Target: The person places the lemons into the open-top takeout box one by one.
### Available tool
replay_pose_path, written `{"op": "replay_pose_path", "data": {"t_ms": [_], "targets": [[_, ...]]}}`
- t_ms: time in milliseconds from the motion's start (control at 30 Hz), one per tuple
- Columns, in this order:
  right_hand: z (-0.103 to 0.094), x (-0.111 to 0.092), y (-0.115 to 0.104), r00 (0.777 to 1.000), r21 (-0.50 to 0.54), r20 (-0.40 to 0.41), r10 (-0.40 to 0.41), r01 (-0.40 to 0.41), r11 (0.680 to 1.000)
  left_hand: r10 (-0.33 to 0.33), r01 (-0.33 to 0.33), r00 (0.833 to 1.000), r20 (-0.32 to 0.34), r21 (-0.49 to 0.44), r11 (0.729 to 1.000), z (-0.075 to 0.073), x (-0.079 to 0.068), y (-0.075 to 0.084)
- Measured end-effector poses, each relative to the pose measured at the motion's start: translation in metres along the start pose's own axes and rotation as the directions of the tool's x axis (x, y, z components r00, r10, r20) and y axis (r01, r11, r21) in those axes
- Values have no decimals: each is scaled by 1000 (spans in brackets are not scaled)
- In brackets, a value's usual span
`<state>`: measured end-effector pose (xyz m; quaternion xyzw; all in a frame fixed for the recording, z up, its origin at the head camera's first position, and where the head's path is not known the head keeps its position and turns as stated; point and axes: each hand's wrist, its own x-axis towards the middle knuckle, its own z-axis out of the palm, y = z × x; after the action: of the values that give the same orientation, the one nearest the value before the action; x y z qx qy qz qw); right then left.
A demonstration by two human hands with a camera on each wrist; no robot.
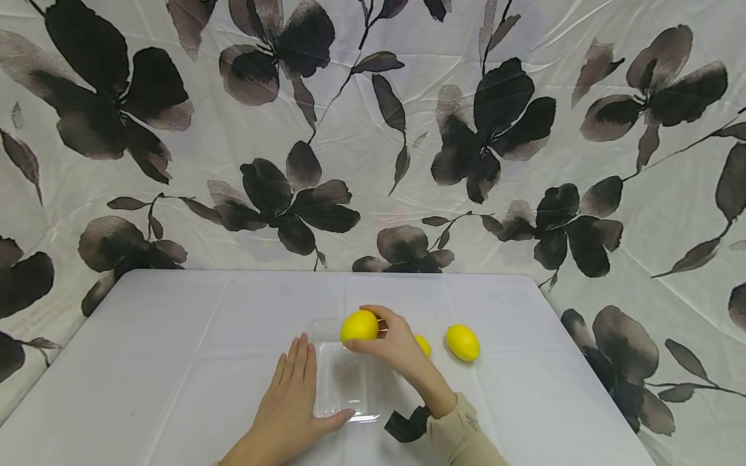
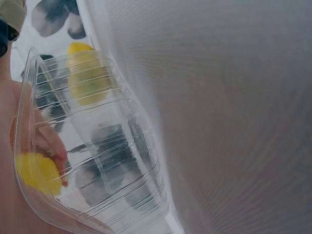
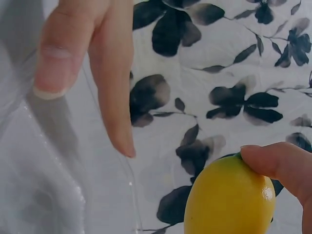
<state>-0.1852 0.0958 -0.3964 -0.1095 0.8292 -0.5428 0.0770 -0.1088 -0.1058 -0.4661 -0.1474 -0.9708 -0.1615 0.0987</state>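
A clear plastic container [image 1: 364,418] lies on the white table. My left hand [image 1: 285,404] rests along its left side, fingers straight, with the thumb at its front edge. Over the container's far part, my right hand [image 1: 402,346] pinches a yellow lemon [image 1: 359,325] between thumb and fingers. In the right wrist view, the thumb presses near the green tip of this lemon [image 3: 229,200]. Two more lemons lie to the right: one in full view [image 1: 463,342], the other lemon [image 1: 423,345] partly hidden behind the right hand. Through the container's ribbed wall [image 2: 109,192], the left wrist view shows yellow lemons.
The white tabletop [image 1: 175,343] reaches back to a hanging cloth [image 1: 396,149] with dark flowers. A black object [image 1: 406,425] sits by the right wrist, next to the beige sleeve [image 1: 463,430].
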Motion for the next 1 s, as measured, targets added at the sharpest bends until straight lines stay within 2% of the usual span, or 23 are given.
{"op": "replay_pose_path", "data": {"t_ms": [300,567,733,1000], "targets": [[11,14,-3,1000,21,-11,18,-18,1000,17,-17,1000,-15,7,1000,-1,-1,0],[20,28,3,1000,9,-9,1,-1,1000,19,-19,1000,-25,6,1000,1,1,1],[27,33,8,1000,-54,5,14,-14,998,16,-16,1000,-15,1,1000,-1,0,2],[35,35,3,1000,-198,9,4,-3,980,7,-7,1000,0,-2,1000,-2,0,1]]}}
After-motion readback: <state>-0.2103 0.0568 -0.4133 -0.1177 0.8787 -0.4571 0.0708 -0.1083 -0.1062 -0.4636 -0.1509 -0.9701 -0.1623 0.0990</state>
